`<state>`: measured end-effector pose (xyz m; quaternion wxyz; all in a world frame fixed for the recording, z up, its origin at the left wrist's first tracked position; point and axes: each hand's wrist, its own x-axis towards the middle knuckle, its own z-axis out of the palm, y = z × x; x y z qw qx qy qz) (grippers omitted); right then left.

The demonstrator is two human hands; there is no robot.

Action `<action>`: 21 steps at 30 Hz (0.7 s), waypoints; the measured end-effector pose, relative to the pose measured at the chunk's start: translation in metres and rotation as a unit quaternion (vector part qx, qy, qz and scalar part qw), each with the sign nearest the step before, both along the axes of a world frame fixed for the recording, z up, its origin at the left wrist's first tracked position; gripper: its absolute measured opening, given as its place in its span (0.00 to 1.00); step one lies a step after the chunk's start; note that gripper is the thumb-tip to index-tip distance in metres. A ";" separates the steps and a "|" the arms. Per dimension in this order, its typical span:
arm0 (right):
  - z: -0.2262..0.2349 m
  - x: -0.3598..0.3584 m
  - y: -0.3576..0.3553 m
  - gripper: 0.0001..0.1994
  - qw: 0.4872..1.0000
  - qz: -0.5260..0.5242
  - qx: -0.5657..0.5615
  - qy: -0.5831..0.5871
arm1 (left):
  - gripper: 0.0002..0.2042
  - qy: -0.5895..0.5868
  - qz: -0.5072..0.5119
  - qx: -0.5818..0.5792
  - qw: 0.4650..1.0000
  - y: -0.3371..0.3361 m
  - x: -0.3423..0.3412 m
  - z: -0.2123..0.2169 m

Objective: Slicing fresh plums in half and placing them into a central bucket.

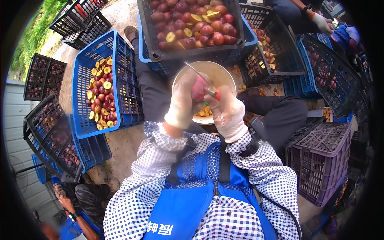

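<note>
My gloved left hand (181,98) is closed around a reddish plum (198,89) above a white bucket (229,76). In my right hand (229,114), also gloved, is a small knife (199,74) with a red part on its handle. The thin blade slants up and left, across the front of the plum; whether its edge is in the flesh I cannot tell. Yellow-orange scraps of fruit or pits (205,112) lie inside the bucket, partly hidden by my hands.
Ahead, a black crate (192,53) holds whole and cut plums. To the left stands a blue crate (81,108) of plum halves; another black crate (290,68) is at the right, near a purple crate (320,168). Other people's hands (322,23) show at upper right and lower left.
</note>
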<state>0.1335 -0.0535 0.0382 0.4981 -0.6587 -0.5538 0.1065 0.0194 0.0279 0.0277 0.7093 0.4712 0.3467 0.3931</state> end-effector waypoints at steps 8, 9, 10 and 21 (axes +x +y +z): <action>-0.037 -0.009 -0.017 0.13 0.987 0.052 -0.151 -0.008 | 0.17 0.066 0.023 -0.229 0.971 -0.014 -0.017 -0.004; -0.039 -0.012 -0.019 0.12 0.983 0.048 -0.179 -0.010 | 0.18 0.088 0.006 -0.221 0.971 -0.014 -0.022 -0.014; -0.043 -0.014 -0.021 0.12 0.982 0.046 -0.184 -0.004 | 0.19 0.109 -0.012 -0.212 0.971 -0.014 -0.026 -0.021; -0.067 -0.017 -0.018 0.08 0.972 0.079 -0.207 -0.072 | 0.21 0.106 0.011 -0.306 0.946 -0.014 -0.033 -0.038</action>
